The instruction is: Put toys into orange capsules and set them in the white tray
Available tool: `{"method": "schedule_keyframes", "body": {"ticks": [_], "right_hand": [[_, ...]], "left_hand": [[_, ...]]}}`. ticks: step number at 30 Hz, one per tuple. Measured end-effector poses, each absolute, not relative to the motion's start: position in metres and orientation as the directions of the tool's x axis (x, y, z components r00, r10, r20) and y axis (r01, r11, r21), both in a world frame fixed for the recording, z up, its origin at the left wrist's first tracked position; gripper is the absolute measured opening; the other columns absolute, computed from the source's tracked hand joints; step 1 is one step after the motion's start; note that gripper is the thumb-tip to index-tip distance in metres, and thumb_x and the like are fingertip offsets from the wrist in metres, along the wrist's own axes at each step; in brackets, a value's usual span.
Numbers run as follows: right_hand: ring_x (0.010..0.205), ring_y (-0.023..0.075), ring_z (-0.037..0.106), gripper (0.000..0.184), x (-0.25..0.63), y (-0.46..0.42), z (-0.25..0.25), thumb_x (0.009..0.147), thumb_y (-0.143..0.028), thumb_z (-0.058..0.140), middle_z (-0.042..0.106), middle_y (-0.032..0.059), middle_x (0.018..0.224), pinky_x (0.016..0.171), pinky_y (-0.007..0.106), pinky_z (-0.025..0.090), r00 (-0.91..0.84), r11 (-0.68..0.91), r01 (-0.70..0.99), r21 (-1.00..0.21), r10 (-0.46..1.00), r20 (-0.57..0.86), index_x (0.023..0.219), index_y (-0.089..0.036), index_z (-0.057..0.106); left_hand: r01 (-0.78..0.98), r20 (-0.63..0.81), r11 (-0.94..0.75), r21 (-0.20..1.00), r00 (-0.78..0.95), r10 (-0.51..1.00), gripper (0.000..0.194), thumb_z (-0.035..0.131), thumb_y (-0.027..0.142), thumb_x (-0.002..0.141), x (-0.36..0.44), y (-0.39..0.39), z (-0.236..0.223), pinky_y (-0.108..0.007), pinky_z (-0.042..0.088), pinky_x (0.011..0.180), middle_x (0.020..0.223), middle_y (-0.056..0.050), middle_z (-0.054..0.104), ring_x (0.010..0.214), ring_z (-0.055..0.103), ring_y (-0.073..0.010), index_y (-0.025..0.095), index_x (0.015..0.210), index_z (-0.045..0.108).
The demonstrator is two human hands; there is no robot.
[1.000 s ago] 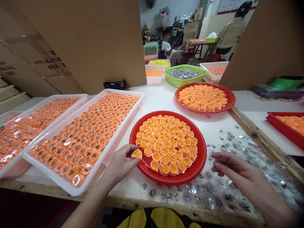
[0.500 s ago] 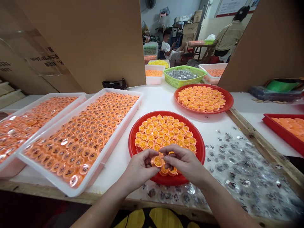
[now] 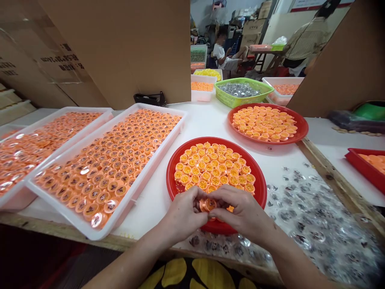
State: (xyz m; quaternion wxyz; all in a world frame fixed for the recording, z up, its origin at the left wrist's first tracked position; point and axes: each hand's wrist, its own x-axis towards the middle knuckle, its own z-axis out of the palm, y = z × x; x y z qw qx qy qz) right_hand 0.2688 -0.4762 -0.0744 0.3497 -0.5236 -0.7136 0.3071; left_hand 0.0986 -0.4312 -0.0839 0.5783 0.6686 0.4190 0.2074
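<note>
My left hand (image 3: pixel 187 213) pinches a small orange plastic cup (image 3: pixel 208 204) over the near part of a round red plate (image 3: pixel 170 178). A clear disc with a dark print now shows at the cup's mouth. My right hand (image 3: pixel 242 209) closes on the same cup from the other side, its thumb and fingers at the rim. On the plate lie many similar orange cups (image 3: pixel 215 172) with yellow bits inside. Loose clear printed discs (image 3: pixel 313 230) are spread on the table to the right and under the plate's near edge.
Two white trays (image 3: pixel 141 188) of orange cups with printed discs stand at left. Behind are a second red plate (image 3: pixel 303 130) of orange cups and a green basket (image 3: pixel 224 98). A wooden strip (image 3: pixel 326 170) runs along the right. Two people sit beyond the cardboard (image 3: pixel 120 48).
Both hands have come together on the cup, and a printed disc now shows at its mouth where yellow bits showed before. The whole view has shifted slightly.
</note>
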Motion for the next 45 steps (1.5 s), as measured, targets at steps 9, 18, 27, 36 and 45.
{"method": "schedule_keyframes", "body": {"ticks": [9,18,27,36,45], "right_hand": [[0.072,0.0142,0.057,0.019,0.274,-0.480,-0.071,0.077,-0.015,0.066,0.064,0.0001,0.081,0.066,0.028,0.045,-0.177,0.272,0.439,-0.856,0.961,0.214,0.094,-0.023,0.065],[0.071,0.0133,0.057,0.028,0.267,-0.487,-0.073,0.083,-0.019,0.062,0.063,-0.0008,0.083,0.067,0.028,0.046,-0.134,0.234,0.447,-0.864,0.972,0.193,0.110,-0.025,0.061],[0.074,0.0161,0.057,0.024,0.269,-0.489,-0.074,0.084,-0.022,0.062,0.059,0.0032,0.085,0.066,0.030,0.047,-0.195,0.356,0.620,-0.699,0.933,0.302,0.108,-0.022,0.062],[0.078,0.0164,0.057,0.025,0.262,-0.493,-0.075,0.089,-0.020,0.055,0.058,0.0048,0.090,0.068,0.029,0.049,-0.179,0.424,0.588,-0.689,0.899,0.400,0.114,-0.022,0.057],[0.076,0.0159,0.057,0.031,0.270,-0.491,-0.074,0.089,-0.014,0.050,0.059,0.0037,0.085,0.066,0.029,0.048,-0.311,0.422,0.615,-0.666,0.906,0.287,0.119,-0.021,0.055]], "left_hand": [[-0.127,-0.237,0.440,0.889,0.693,0.680,0.037,0.070,0.016,0.070,0.093,-0.433,-0.090,-0.026,0.047,0.081,0.095,-0.007,0.066,0.089,0.061,-0.0145,0.012,0.106,0.061],[-0.177,-0.237,0.488,0.855,0.704,0.669,0.039,0.069,0.018,0.074,0.094,-0.438,-0.091,-0.028,0.052,0.073,0.097,-0.008,0.067,0.080,0.064,-0.0154,0.017,0.112,0.062],[-0.181,-0.255,0.513,0.839,0.703,0.664,0.038,0.068,0.021,0.076,0.093,-0.441,-0.089,-0.029,0.051,0.075,0.091,-0.006,0.068,0.079,0.062,-0.0145,0.018,0.113,0.063],[-0.306,-0.307,0.605,0.735,0.645,0.700,0.033,0.070,0.027,0.074,0.092,-0.441,-0.094,-0.026,0.051,0.067,0.087,-0.007,0.068,0.071,0.061,-0.0124,0.016,0.105,0.068],[-0.290,-0.370,0.648,0.704,0.630,0.683,0.033,0.072,0.030,0.072,0.093,-0.445,-0.101,-0.023,0.051,0.063,0.085,-0.006,0.068,0.066,0.062,-0.0111,0.014,0.100,0.068]]}}
